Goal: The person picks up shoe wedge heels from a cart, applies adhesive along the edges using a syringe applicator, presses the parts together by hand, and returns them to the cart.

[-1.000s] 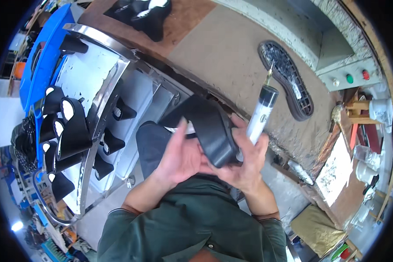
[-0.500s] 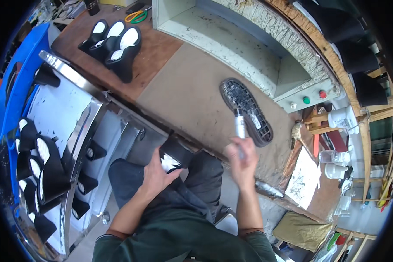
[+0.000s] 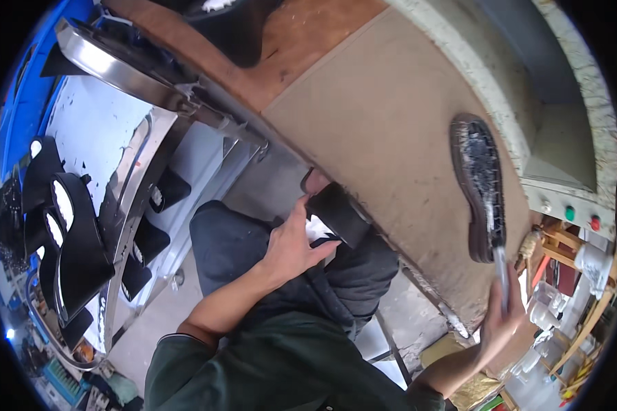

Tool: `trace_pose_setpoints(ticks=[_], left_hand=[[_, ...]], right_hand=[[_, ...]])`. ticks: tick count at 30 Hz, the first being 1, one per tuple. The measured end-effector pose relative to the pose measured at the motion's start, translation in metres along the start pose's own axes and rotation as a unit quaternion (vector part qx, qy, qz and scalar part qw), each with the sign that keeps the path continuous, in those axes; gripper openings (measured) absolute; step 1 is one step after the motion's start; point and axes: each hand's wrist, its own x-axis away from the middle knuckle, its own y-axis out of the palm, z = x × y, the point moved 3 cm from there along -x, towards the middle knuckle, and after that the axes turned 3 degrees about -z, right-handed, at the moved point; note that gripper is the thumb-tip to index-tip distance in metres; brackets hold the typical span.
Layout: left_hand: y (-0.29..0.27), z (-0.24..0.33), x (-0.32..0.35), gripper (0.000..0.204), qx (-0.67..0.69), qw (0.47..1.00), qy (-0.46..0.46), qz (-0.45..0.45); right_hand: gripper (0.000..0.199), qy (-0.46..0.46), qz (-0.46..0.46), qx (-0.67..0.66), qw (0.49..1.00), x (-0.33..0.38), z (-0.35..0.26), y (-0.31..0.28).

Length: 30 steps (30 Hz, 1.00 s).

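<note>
My left hand (image 3: 291, 243) is closed on a black wedge-shaped shoe piece (image 3: 341, 215) with a white underside, held over my lap by the table's edge. Its fingers curl round one side and the thumb lies along the white part. To the right, my right hand (image 3: 500, 318) grips a slim brush (image 3: 503, 270) by its handle. The brush's tip is at the near end of a dark shoe sole (image 3: 478, 181), which lies on the table with its ribbed, hollow face up. Whitish wet-looking smears cover parts of that hollow.
On the left, a metal-edged rack (image 3: 110, 61) carries several black shoe pieces (image 3: 82, 253) with white undersides. Another black piece (image 3: 236, 31) stands on the table's far part. A pale metal housing (image 3: 562, 154) with green and red buttons borders the table (image 3: 384, 123) at right.
The view has swung left and closer to the table. My right hand has brought the brush from the sole's middle to its near end. The left still holds the shoe piece, now tilted differently.
</note>
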Motion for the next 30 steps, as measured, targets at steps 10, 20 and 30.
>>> trace_pose_setpoints(ticks=[10, 20, 30], left_hand=[[0.001, -0.013, 0.003, 0.091, -0.060, 0.990, 0.119, 0.042], [-0.001, -0.015, 0.006, 0.092, -0.094, 0.981, 0.161, 0.055], [-0.006, -0.013, 0.005, 0.101, -0.091, 0.987, 0.131, -0.004]], right_hand=[[0.040, -0.142, -0.089, -0.251, 0.953, 0.025, -0.070, 0.104], [0.038, -0.225, -0.109, -0.207, 0.946, 0.018, -0.077, 0.104], [0.036, -0.201, -0.081, -0.154, 0.964, 0.015, -0.082, 0.090]])
